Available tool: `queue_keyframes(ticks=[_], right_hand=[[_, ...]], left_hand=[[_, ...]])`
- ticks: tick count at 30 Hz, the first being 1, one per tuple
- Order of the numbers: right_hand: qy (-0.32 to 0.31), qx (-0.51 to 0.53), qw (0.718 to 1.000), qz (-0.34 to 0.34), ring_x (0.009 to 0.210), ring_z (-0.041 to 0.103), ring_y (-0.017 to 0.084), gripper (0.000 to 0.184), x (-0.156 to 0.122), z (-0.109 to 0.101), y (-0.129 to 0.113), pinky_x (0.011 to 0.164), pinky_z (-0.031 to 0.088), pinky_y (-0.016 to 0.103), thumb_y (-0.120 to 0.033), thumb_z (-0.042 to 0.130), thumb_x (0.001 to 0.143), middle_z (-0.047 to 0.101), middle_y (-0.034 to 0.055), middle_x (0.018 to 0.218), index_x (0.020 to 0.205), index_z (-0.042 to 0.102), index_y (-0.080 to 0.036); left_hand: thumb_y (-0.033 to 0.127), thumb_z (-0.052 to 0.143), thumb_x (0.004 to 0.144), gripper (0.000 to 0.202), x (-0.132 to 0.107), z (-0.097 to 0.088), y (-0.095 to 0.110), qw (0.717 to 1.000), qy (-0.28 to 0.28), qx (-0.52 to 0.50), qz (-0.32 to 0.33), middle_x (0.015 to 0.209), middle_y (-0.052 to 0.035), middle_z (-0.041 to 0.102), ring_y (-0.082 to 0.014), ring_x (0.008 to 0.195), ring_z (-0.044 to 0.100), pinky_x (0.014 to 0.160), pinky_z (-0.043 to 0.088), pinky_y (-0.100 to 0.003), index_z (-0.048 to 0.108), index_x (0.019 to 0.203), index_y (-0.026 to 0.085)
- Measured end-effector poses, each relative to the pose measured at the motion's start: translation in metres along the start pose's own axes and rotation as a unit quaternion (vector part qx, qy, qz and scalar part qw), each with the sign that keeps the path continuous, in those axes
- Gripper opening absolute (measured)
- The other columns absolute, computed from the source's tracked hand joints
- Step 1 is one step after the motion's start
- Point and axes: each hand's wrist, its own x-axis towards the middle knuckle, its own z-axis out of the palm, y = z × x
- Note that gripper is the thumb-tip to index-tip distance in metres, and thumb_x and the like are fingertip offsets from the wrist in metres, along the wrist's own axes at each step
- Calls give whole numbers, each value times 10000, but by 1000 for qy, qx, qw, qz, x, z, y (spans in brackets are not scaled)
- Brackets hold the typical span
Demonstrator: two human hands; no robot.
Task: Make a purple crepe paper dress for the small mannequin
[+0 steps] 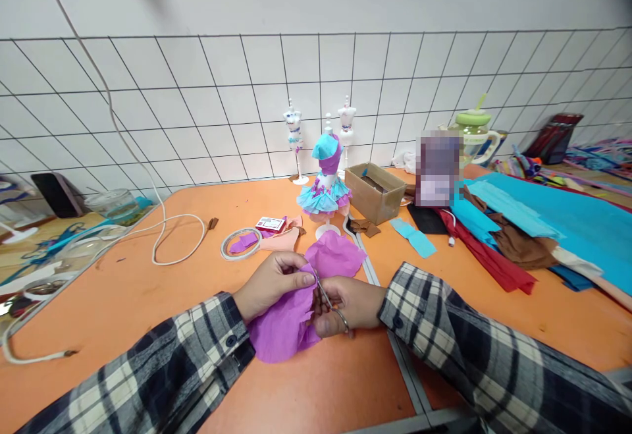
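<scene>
My left hand (279, 284) pinches a piece of purple crepe paper (279, 328) near its upper edge. In my right hand (348, 299) is a pair of scissors (324, 292), thumb and fingers in the handle loops. The blades point up and away, against the paper beside my left thumb. Below them the paper's right edge looks jagged. Another rounded purple piece (338, 254) lies just beyond my hands; whether the two pieces join is hidden. Behind it stands a small dress form (326, 187) dressed in blue and purple ruffled paper.
Two white dress forms (293, 128) stand by the tiled wall. A cardboard box (376, 193) sits right of the dressed form. Left lie a tape roll (227, 249), a small red-and-white box (271, 224) and a white cable (180, 261). Coloured paper sheets (567, 203) spread on the right.
</scene>
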Motion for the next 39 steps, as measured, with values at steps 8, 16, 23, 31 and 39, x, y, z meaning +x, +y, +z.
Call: queue_keyframes(ticks=[8,16,23,31,39], right_hand=[[-9,-21,999,48,480,469,52,575,-1,0,-1,376,400,141,-606,830,569,551,-47,620,784,575,-138],[-24,-8,1000,5,409,421,29,575,-4,0,-2,368,367,122,-674,736,660,522,-66,558,804,592,-136],[-17,-14,1000,-2,429,441,45,579,-4,2,-6,358,373,124,-683,734,651,547,-53,555,787,604,-136],[-26,-24,999,7,436,456,52,539,-4,2,-8,356,377,124,-649,724,697,582,-35,545,780,636,-123],[-53,-20,998,-4,432,456,54,594,-3,1,-11,352,360,127,-698,674,709,617,4,546,708,655,-104]], left_hand=[[491,840,622,413,-1,2,5,998,-59,29,11,587,19,592,-99,556,493,571,406,-225,636,610,132],[516,818,648,435,0,0,5,995,-82,47,25,569,25,574,-91,544,475,567,398,-216,632,596,126],[492,821,656,417,1,0,3,994,-93,48,27,588,26,585,-89,558,488,580,408,-212,633,607,123],[497,817,661,420,0,0,4,993,-98,54,31,592,25,589,-89,562,494,584,411,-215,631,613,124],[480,813,675,413,1,-1,2,992,-106,58,37,601,27,585,-85,564,487,582,403,-212,616,612,123]])
